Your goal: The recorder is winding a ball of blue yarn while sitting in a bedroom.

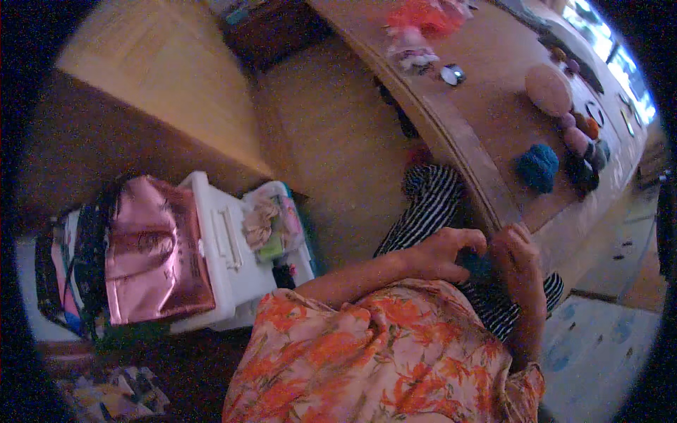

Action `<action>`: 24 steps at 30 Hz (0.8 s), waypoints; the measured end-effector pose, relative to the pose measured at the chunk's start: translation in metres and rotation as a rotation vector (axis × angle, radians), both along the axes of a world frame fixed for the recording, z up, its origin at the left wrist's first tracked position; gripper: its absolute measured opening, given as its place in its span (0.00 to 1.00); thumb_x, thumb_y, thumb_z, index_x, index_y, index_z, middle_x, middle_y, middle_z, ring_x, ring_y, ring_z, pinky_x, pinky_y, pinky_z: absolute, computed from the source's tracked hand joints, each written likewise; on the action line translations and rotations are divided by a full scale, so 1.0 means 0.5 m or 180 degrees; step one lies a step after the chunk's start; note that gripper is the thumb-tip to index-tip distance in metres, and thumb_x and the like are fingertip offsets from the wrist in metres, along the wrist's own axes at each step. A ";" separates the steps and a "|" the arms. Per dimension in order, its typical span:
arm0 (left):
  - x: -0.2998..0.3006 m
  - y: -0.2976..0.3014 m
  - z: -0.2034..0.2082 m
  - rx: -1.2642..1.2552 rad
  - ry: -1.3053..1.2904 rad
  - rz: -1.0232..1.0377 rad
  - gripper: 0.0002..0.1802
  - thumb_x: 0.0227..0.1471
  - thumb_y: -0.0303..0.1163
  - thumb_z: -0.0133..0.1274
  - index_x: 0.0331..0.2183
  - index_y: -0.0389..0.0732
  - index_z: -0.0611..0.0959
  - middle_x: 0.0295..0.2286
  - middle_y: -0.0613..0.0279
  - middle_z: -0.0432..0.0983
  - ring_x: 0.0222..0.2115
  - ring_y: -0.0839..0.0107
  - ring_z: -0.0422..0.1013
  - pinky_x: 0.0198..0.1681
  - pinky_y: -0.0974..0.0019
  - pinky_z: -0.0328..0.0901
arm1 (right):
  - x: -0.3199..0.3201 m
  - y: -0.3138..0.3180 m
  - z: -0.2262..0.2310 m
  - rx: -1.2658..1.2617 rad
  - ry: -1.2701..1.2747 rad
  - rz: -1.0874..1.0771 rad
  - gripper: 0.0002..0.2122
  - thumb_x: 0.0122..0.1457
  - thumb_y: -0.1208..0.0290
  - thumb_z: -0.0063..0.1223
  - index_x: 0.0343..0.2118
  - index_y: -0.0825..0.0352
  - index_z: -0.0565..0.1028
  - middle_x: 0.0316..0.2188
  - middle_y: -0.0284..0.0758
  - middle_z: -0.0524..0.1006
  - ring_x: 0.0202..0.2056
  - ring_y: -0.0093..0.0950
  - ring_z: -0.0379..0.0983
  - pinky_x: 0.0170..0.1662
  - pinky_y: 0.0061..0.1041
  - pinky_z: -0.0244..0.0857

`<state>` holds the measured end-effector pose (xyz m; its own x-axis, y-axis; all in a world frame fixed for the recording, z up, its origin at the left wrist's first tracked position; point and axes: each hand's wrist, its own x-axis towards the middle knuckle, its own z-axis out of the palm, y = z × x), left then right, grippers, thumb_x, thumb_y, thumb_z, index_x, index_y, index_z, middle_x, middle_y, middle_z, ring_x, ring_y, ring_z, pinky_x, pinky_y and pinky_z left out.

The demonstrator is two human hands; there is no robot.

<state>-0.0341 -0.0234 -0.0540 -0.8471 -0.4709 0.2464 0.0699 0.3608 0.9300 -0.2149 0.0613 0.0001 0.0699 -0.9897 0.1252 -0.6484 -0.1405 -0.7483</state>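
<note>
Above my lap, a small dark teal piece [475,265], which looks like yarn work, lies between my two hands. My left hand [451,252] curls around its left side, thumb and forefinger bent over it. Against its other edge, my right hand [517,252] has its fingers pinched together; what they grip is hidden. On the table beyond my hands sits a ball of teal yarn [537,168]. Farther along are several small balls of yarn [578,139] in pink, orange, brown and black, near a flat round pinkish thing [549,89].
The wooden table's edge [451,127] runs just past my hands. Pink and coral fluffy material [427,21] and a small shiny round object [452,75] lie at its far end. To my left stand a white drawer unit [229,243], a shiny pink bag [159,250] and a clear container [275,222].
</note>
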 end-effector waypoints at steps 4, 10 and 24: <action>-0.007 -0.006 0.014 0.1435 0.0676 0.0043 0.18 0.36 0.23 0.57 0.34 0.40 0.72 0.29 0.65 0.71 0.31 0.78 0.68 0.35 0.71 0.64 | -0.007 0.000 -0.104 -0.0223 0.0569 -0.0227 0.03 0.49 0.80 0.52 0.27 0.69 0.71 0.27 0.39 0.69 0.32 0.37 0.66 0.34 0.33 0.62; 0.009 -0.039 -0.021 0.0175 -0.0002 0.1177 0.18 0.35 0.25 0.58 0.33 0.38 0.73 0.27 0.61 0.71 0.29 0.72 0.70 0.33 0.69 0.65 | 0.038 0.020 -0.019 0.0282 0.0375 0.0858 0.03 0.50 0.81 0.52 0.28 0.70 0.71 0.27 0.39 0.70 0.32 0.38 0.68 0.36 0.32 0.63; -0.012 -0.009 -0.026 0.1157 0.0541 0.0979 0.19 0.35 0.25 0.59 0.34 0.40 0.72 0.29 0.65 0.72 0.34 0.76 0.69 0.39 0.70 0.65 | 0.014 0.030 -0.095 -0.0141 0.0835 0.0764 0.06 0.46 0.80 0.53 0.29 0.70 0.73 0.30 0.39 0.72 0.34 0.38 0.70 0.38 0.31 0.65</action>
<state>-0.0399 -0.0281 -0.0672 -0.6177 -0.7734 0.1424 0.1725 0.0434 0.9841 -0.2080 0.0762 -0.0473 0.3352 -0.9352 0.1144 -0.7623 -0.3406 -0.5504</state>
